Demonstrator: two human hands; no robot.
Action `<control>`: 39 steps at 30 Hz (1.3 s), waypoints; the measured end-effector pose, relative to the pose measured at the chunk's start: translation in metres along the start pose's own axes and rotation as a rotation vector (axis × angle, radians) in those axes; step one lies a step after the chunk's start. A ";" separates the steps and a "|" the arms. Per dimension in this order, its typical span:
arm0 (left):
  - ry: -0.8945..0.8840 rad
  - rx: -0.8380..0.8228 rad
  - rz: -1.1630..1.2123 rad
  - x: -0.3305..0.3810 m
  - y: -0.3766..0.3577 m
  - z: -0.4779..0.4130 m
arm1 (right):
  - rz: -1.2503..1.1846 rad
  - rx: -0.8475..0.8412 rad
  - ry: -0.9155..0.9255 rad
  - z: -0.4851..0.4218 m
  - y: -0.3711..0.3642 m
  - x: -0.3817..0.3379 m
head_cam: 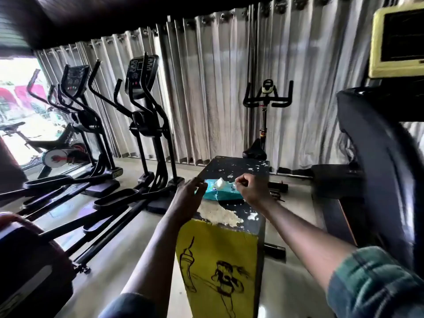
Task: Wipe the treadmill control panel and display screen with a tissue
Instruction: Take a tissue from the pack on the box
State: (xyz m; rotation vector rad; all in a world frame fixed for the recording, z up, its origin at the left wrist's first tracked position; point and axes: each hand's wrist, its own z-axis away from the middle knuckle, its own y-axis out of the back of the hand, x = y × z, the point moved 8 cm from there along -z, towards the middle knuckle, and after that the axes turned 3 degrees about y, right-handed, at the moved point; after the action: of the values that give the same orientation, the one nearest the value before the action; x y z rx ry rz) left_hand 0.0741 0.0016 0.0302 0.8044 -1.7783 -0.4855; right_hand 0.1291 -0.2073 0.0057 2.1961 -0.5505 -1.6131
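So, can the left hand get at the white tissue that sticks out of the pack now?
Probably yes. The left hand sits at the left edge of the tissue pack, beside the tissue, which stands free on top. The right hand pinches the pack's right end, clear of it.

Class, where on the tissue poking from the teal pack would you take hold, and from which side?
Pinch the tissue's raised white tuft from above: it stands clear of the flat pack. The left hand at the pack's left edge can steady it; the right hand seems to pinch the flap aside.
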 end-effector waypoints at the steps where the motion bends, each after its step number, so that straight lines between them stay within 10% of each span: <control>1: -0.016 0.014 0.000 -0.008 -0.012 -0.017 | 0.002 -0.018 0.007 -0.023 -0.012 0.012; 16: 0.220 -0.179 -0.134 -0.108 -0.129 -0.140 | 0.200 -0.184 -0.066 -0.165 -0.115 0.101; 26: 0.275 -0.275 -0.190 -0.116 -0.142 -0.129 | 0.025 0.034 -0.207 -0.157 -0.089 0.095; 39: -0.103 -0.063 -0.001 -0.003 -0.079 -0.054 | -0.275 0.010 -0.194 -0.049 -0.036 0.042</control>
State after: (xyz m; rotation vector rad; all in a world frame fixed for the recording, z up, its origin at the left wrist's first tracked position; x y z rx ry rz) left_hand 0.1480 -0.0481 -0.0058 0.7477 -1.8481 -0.5904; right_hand 0.1913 -0.1947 -0.0329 2.2141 -0.3174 -1.9826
